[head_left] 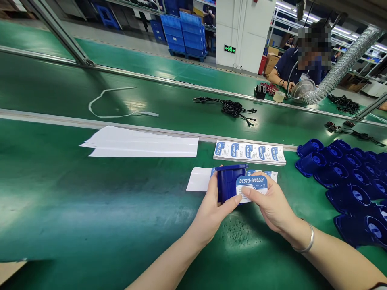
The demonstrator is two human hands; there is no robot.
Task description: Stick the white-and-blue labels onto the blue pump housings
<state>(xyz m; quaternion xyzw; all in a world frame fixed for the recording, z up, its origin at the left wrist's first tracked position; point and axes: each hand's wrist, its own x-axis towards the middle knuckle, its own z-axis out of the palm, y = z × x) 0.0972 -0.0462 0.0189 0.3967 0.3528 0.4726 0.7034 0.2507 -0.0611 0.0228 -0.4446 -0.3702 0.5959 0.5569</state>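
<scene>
Two hands work above a green tabletop (90, 209): the left hand (211, 207) clamps a dark blue plastic housing (227, 183) steady, while the right hand (272, 205) presses a blue-and-white label (251, 186) onto its side with closed fingers. Spare label sheets (249, 152) and more blue housings (347, 177) lie near.

Bare green bench surface (90, 209) lies open leftward; clustered dark-blue plastic housings (347, 181) block the right, stacked printed label sheets (249, 152) ahead.
</scene>
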